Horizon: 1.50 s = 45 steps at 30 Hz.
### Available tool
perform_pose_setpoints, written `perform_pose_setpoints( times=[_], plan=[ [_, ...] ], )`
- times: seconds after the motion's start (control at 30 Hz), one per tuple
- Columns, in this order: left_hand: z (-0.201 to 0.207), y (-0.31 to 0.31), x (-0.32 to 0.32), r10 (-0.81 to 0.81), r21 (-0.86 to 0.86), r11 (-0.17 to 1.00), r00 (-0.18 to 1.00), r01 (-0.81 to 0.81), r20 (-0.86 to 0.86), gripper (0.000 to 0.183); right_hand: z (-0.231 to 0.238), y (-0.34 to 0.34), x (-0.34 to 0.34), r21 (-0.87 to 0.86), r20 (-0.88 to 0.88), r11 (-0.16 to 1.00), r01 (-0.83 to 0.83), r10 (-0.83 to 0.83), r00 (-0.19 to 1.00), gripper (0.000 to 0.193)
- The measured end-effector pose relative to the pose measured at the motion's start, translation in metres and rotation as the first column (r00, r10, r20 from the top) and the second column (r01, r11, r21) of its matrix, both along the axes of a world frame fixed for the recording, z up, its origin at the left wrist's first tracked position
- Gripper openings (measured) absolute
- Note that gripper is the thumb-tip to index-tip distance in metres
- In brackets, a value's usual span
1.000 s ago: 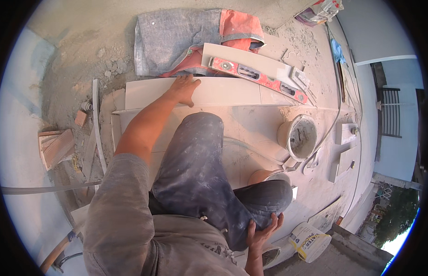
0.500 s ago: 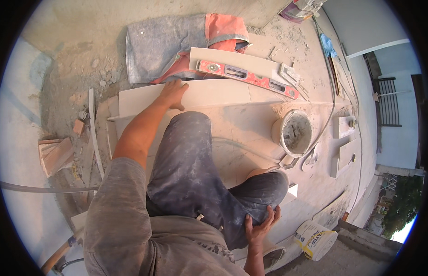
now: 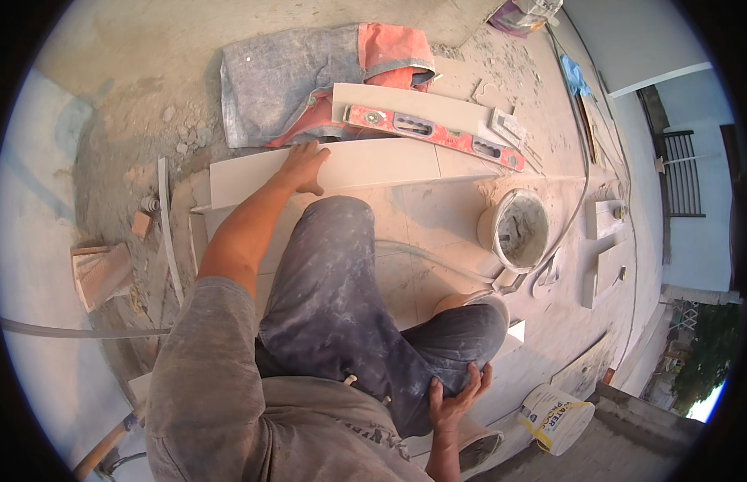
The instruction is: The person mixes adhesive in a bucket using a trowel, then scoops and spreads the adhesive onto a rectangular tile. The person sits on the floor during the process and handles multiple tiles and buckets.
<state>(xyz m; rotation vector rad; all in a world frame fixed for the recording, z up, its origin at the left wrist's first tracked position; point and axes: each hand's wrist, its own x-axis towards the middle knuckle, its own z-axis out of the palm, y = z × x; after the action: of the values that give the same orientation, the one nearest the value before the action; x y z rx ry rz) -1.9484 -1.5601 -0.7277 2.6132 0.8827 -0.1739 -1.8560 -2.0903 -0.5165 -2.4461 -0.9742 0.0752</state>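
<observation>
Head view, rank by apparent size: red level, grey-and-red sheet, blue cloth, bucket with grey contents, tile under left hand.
1. Grey-and-red sheet
2. Tile under the left hand, partly covered
3. Bucket and red level: too close to rank; level longer, bucket broader
4. Blue cloth

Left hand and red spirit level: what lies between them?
Bare stretch of pale tile between left hand and red spirit level; shows in the head view.
</observation>
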Motion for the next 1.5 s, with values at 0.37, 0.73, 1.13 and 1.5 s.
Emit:
perform_pose_setpoints(
  times=[0.37, 0.73, 1.13, 1.5],
  plan=[
    [0.005, 0.002, 0.001, 0.005, 0.018, 1.0, 1.0, -0.005, -0.001, 0.095, 0.0, 0.006, 0.004, 0.012, 0.007, 1.0, -0.019, 0.019, 1.0, 0.073],
    [0.015, -0.006, 0.004, 0.013, 0.011, 1.0, 0.999, -0.013, -0.035, 0.1, -0.004, 0.006, 0.008, -0.041, 0.025, 0.998, -0.047, 0.048, 0.999, 0.072],
    [0.013, -0.016, 0.008, 0.074, 0.085, 0.994, 0.996, -0.07, -0.044, 0.1, -0.028, 0.007, 0.025, -0.073, 0.134, 0.993, -0.093, 0.102, 0.986, 0.07],
    [0.012, -0.014, 0.014, 0.078, 0.104, 0.992, 0.992, -0.067, -0.102, 0.099, -0.031, 0.003, 0.033, -0.112, 0.171, 0.987, -0.118, 0.136, 0.976, 0.087]
  ],
)
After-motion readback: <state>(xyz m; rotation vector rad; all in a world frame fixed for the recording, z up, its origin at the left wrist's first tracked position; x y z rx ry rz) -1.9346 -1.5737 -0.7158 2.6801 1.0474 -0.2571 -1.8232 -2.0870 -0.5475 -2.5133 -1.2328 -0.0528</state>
